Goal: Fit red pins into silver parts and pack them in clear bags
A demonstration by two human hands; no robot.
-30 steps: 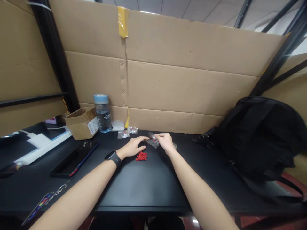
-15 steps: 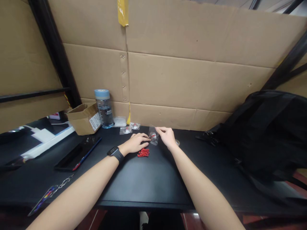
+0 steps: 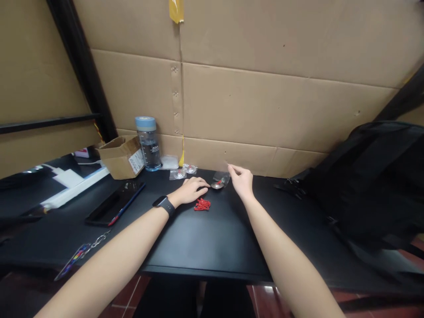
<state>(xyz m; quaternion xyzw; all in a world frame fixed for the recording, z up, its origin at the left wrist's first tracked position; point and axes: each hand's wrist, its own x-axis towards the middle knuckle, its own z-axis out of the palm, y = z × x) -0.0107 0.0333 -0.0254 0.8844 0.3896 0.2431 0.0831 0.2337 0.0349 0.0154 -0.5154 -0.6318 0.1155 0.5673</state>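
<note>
My left hand [image 3: 192,189] rests on the black desk [image 3: 198,238], fingers curled together, its fingertips pinching a small round shiny part [image 3: 217,186]. My right hand [image 3: 241,180] pinches the top corner of a small clear plastic bag [image 3: 222,177] and holds it up over that part. A small pile of red pieces [image 3: 202,204] lies on the desk just below my left hand. A dark smartwatch [image 3: 164,205] is on my left wrist.
Two more small clear bags [image 3: 184,172] lie near the cardboard wall. A blue-capped water bottle [image 3: 149,143] and an open cardboard box [image 3: 122,156] stand at back left. A phone with a pen [image 3: 114,202] and a keychain [image 3: 79,255] lie left. A black backpack [image 3: 374,176] fills the right.
My right hand has lifted the clear bag up and to the right, off the round part. My left fingers moved onto that part. The camera tilted down slightly.
</note>
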